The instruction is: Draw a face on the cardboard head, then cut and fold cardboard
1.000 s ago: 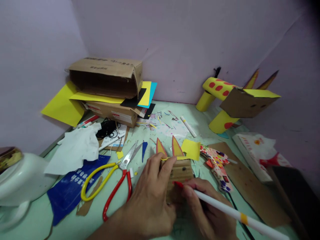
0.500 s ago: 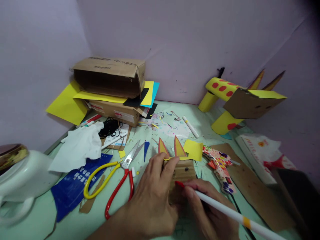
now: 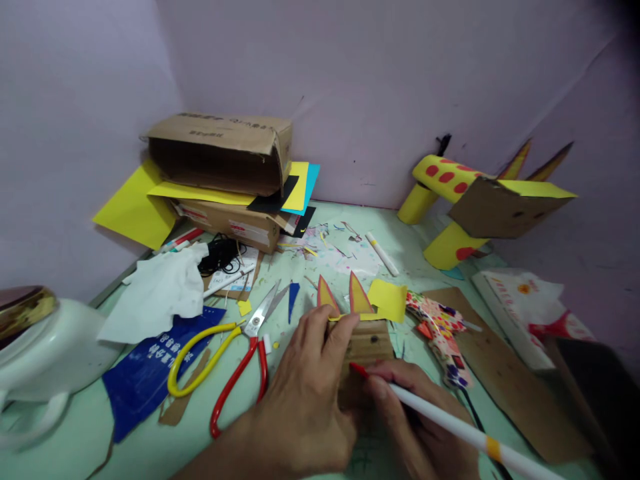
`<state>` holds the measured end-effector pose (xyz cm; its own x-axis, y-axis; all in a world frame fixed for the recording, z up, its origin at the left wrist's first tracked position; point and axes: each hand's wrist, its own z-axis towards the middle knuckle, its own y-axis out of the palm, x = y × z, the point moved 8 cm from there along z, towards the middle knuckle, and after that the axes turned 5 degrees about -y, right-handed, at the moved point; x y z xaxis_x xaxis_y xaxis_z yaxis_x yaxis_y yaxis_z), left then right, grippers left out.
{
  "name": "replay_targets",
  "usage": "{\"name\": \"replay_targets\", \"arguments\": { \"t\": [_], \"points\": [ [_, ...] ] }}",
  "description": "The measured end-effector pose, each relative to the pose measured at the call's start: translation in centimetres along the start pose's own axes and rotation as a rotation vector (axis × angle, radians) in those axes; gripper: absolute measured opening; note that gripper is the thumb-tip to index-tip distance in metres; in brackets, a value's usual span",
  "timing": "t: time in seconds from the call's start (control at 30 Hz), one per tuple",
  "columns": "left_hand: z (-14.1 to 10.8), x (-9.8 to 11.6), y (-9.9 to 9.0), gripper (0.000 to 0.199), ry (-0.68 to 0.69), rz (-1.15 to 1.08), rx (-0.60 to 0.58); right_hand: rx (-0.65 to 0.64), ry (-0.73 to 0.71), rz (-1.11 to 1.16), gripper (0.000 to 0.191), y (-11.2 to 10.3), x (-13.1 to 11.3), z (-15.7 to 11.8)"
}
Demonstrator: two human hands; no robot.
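Note:
A small brown cardboard piece [image 3: 367, 343] with a yellow top edge and two pointed, red-edged yellow ears [image 3: 359, 297] lies in front of me. My left hand [image 3: 313, 387] grips it from the left, fingers curled over its top edge. Pinched in my right hand [image 3: 415, 407] is a white marker [image 3: 445, 420] with an orange band, its red tip touching the cardboard. A dark dot shows on the cardboard's upper right part. To the left rest scissors [image 3: 255, 323] with one yellow and one red handle, blades apart.
Cardboard boxes [image 3: 220, 130] and coloured paper [image 3: 135, 210] stand at the back left. A yellow animal model with red spots [image 3: 450, 177] is at the back right. White teapot [image 3: 80, 340] at left; floral glue gun [image 3: 440, 327], brown strip [image 3: 515, 380] and dark object [image 3: 595, 393] at right.
The red marker tip has shifted very slightly on the cardboard. Both hands keep almost the same pose, and the view has moved a touch.

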<state>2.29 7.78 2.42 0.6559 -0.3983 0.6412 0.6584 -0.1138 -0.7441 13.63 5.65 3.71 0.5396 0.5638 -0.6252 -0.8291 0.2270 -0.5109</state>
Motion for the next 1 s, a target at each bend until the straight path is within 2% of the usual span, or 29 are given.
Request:
{"name": "replay_targets", "arguments": {
  "t": [0.53,0.7,1.0],
  "points": [
    [0.06,-0.05,0.14,0.088,-0.012,-0.004,-0.008,-0.047,0.030,0.016,0.021,0.28,0.08,-0.16],
    [-0.02,-0.19,0.23,0.088,-0.011,-0.009,-0.012,-0.018,0.041,0.008,0.016,0.05,0.19,-0.35],
    [-0.21,-0.26,0.13,0.090,-0.005,-0.024,0.002,-0.028,0.051,0.047,0.022,0.08,0.33,-0.18]
  ]
}}
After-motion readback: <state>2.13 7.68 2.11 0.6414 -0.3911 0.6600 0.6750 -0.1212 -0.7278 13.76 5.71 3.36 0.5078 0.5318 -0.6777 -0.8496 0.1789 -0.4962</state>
